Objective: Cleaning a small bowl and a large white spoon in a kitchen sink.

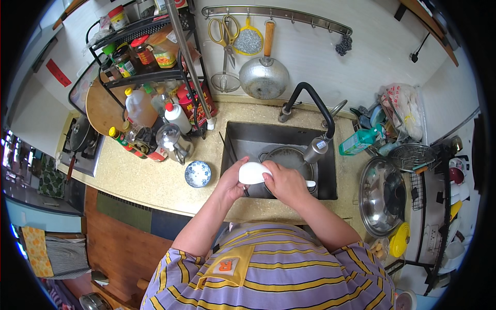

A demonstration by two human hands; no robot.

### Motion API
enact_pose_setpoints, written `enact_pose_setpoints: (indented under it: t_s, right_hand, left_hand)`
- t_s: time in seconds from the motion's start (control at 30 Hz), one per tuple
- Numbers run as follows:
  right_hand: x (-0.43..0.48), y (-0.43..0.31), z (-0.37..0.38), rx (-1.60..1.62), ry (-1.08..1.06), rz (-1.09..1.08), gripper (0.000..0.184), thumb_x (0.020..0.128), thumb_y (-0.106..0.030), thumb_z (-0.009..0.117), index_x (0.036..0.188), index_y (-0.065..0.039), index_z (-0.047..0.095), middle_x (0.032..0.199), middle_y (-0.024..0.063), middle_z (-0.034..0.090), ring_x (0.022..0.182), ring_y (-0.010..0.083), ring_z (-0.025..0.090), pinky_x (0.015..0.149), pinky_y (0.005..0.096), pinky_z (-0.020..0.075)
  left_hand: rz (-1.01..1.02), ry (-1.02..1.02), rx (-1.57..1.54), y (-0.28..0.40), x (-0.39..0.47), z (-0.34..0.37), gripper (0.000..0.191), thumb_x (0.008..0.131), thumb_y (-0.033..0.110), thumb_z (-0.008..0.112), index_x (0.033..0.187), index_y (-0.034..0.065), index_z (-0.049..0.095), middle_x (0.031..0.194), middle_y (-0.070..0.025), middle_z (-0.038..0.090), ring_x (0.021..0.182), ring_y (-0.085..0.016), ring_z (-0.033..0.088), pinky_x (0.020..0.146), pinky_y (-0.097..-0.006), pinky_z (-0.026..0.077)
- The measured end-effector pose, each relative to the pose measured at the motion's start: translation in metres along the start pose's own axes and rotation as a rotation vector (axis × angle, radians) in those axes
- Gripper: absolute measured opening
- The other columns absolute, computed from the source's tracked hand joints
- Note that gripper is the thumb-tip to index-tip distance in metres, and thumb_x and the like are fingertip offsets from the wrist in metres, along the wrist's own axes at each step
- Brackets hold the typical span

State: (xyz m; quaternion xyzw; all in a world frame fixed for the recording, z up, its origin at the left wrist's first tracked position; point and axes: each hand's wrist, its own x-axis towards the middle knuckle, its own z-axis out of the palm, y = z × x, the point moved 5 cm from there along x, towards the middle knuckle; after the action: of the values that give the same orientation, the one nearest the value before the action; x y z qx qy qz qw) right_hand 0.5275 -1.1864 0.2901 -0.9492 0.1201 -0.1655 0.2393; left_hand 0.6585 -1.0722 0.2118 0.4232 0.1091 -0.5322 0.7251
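Over the front of the sink, my left hand (231,181) grips a small white bowl (252,173) by its left side. My right hand (286,181) holds the bowl's right side, its thumb on the outer surface. A round metal pan (288,158) sits in the dark sink (327,182) below, partly covered by my hands. Something white like a spoon handle (310,183) shows past my right hand; its other end is hidden. Dark chopsticks (228,147) lean at the sink's left wall. A blue-patterned bowl (198,174) stands on the counter left of the sink.
The black faucet (306,87) arches over the sink, its metal head (316,150) near my right hand. Bottles and a glass jug (174,141) crowd the left counter beneath a black rack (143,79). At right are a green bottle (358,140) and a large steel basin (372,197).
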Motion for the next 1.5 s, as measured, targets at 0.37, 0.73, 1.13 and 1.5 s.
enact_pose_setpoints:
  t_s: [0.37,0.73,1.13,1.5]
  right_hand:
    - [-0.004,0.000,-0.005,0.049,-0.060,-0.025,0.043,0.095,-0.032,0.063,0.129,-0.008,0.052,0.111,0.0188,0.070,0.087,0.0412,0.071,0.074,0.0513,0.0570]
    - [-0.006,0.003,-0.006,0.053,-0.093,-0.048,0.048,0.093,-0.025,0.064,0.134,-0.006,0.049,0.116,0.0207,0.069,0.090,0.0411,0.071,0.077,0.0508,0.0571]
    - [-0.004,0.003,-0.006,0.062,-0.090,-0.081,0.045,0.095,-0.026,0.064,0.134,-0.008,0.049,0.115,0.0198,0.069,0.088,0.0413,0.070,0.075,0.0506,0.0576]
    - [-0.003,0.003,-0.003,0.049,-0.142,-0.040,0.045,0.098,-0.030,0.061,0.136,-0.009,0.048,0.117,0.0189,0.069,0.090,0.0430,0.070,0.076,0.0522,0.0575]
  left_hand:
    - [0.000,0.008,0.029,-0.003,-0.002,0.004,0.020,0.109,0.024,0.049,0.125,0.0130,0.054,0.084,0.0007,0.061,0.048,-0.005,0.048,0.034,-0.0196,0.032]
    - [-0.008,0.021,0.045,-0.004,-0.001,0.005,0.030,0.110,0.026,0.048,0.137,0.0125,0.050,0.086,0.0005,0.061,0.046,-0.005,0.045,0.036,-0.0198,0.032]
    - [-0.020,0.003,0.044,-0.003,-0.002,0.004,0.030,0.110,0.027,0.047,0.136,0.0132,0.051,0.087,0.0013,0.062,0.048,-0.006,0.047,0.037,-0.0201,0.033]
    - [-0.013,0.007,0.027,-0.003,0.001,0.000,0.024,0.109,0.028,0.050,0.127,0.0137,0.057,0.084,0.0008,0.062,0.050,-0.007,0.051,0.037,-0.0211,0.034]
